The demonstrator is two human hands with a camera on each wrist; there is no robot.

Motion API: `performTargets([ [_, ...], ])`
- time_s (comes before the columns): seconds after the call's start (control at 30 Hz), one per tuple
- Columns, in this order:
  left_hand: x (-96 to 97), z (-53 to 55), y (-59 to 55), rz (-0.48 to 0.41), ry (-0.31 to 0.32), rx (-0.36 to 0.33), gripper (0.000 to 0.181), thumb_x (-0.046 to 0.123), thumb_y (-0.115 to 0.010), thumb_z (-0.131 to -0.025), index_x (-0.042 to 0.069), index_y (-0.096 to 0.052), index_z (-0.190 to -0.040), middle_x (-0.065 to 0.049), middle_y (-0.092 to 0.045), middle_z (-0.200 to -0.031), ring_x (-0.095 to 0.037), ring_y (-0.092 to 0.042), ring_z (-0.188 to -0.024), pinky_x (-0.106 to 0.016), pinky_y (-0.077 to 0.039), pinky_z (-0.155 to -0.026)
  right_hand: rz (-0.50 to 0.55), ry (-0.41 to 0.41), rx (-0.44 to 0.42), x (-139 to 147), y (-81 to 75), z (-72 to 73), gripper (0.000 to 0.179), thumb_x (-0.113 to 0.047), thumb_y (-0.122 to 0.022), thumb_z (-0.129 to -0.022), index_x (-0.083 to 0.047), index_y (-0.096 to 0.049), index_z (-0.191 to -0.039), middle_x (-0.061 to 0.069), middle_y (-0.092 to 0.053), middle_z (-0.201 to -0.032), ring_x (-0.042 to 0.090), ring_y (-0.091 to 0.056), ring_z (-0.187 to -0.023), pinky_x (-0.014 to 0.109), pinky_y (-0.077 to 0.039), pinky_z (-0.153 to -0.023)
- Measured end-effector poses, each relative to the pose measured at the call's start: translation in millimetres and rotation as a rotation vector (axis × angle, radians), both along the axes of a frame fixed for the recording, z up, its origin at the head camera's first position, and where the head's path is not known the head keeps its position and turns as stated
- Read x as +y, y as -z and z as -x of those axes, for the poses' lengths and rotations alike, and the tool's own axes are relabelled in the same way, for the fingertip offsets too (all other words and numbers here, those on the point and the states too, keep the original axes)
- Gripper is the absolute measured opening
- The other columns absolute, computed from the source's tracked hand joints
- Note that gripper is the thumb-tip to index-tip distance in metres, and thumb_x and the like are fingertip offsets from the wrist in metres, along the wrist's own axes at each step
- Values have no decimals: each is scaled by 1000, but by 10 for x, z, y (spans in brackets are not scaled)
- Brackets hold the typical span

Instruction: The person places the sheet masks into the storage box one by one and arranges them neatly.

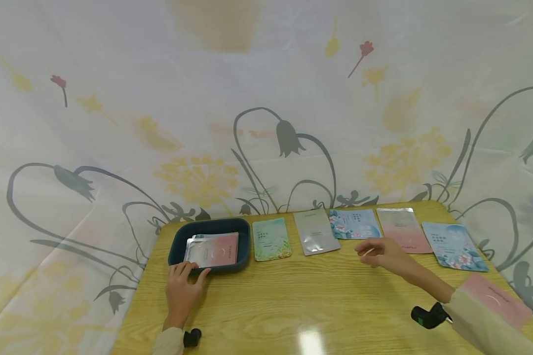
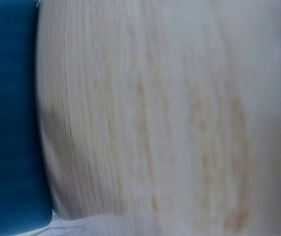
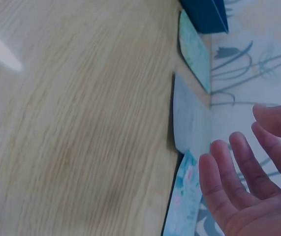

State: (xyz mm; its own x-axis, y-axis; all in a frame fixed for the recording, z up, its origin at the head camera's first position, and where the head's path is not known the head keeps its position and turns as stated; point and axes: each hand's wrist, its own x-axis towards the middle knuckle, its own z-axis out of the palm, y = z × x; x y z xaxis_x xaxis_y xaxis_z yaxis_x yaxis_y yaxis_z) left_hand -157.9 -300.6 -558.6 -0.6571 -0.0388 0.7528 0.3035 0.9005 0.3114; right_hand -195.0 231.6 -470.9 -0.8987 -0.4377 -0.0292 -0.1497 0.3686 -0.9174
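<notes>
At the front left corner of a dark blue plastic bin (image 1: pixel 244 246), my left hand (image 1: pixel 183 288) holds the rim, fingers bent over it and thumb along the front edge. Inside the bin a pink-and-silver face mask packet (image 1: pixel 217 250) lies over a blue one, which is mostly hidden. The left wrist view shows the bin's outer wall (image 2: pixel 10 118) close by. My right hand (image 1: pixel 384 255) hovers empty with loosely bent fingers, near a blue floral packet (image 1: pixel 355 224) and another pink-and-silver packet (image 1: pixel 404 230). Its fingers (image 3: pixel 243 162) are spread apart in the right wrist view.
A green packet (image 1: pixel 271 239) and a silver packet (image 1: pixel 316 231) lie right of the bin on the wooden table (image 1: pixel 293 301). Farther right are a blue floral packet (image 1: pixel 455 246) and a pink packet (image 1: pixel 495 298), partly behind my right sleeve. A patterned curtain (image 1: pixel 266 98) hangs behind.
</notes>
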Motion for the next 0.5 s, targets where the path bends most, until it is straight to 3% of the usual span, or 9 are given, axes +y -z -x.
performTargets([
  [0.5,-9,-14,-3,9,2,-19,32,31,-82,-70,7,-64,-81,-8,-60,-84,-27,-50,-82,-45,-47,-69,-40,87,25,400,7,-102,34,-10,-63,-91,9,-56,-118,11,-63,-104,12,-64,-85,39,-53,-67],
])
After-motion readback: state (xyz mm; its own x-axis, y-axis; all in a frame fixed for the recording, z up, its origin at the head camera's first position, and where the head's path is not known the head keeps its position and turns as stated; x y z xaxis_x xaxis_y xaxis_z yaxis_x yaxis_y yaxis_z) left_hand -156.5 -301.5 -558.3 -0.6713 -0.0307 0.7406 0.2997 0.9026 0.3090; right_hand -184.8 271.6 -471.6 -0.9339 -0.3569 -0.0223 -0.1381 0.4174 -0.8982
